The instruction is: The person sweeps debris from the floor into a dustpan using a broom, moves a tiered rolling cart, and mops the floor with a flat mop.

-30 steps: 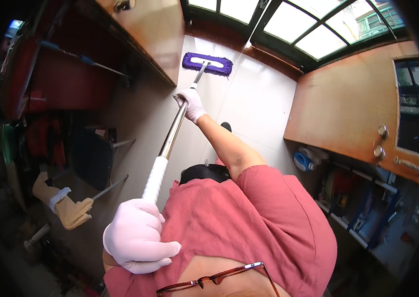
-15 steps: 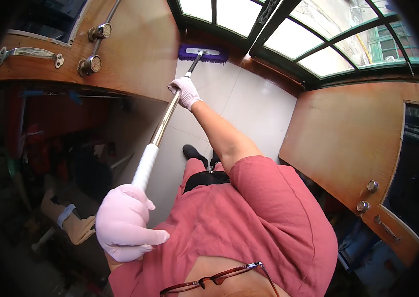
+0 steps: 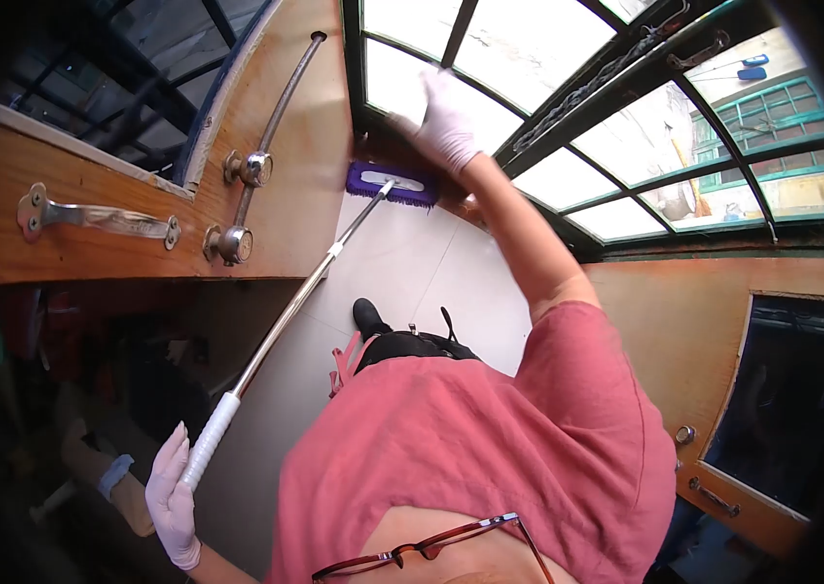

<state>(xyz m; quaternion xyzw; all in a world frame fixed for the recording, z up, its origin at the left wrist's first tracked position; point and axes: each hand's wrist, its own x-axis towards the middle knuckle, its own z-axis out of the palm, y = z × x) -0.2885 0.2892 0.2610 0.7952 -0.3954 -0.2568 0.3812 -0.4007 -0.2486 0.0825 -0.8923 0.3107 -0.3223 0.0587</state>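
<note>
A flat mop with a purple fringed head point(image 3: 394, 185) stands on the floor by the door frame, its metal pole slanting down to the left. In its pink-white glove, my left hand point(image 3: 174, 501) loosely holds the white grip point(image 3: 210, 443) near its end, fingers stretched beside it and thumb partly hidden. My gloved right hand point(image 3: 445, 128) is off the pole, raised in front of the window panes point(image 3: 519, 49). Its fingers are spread and slightly blurred, with nothing in them.
Left of me is a wooden door panel point(image 3: 305, 195) with a metal handle point(image 3: 101, 219) and a bolt point(image 3: 251, 170). Another wooden panel point(image 3: 665, 321) stands at right. Pale tiles point(image 3: 412, 243) cover the floor, and dim clutter lies at lower left.
My right hand has let go of the pole and risen toward the window. My left hand's fingers have straightened and it has moved down and left. The view has shifted.
</note>
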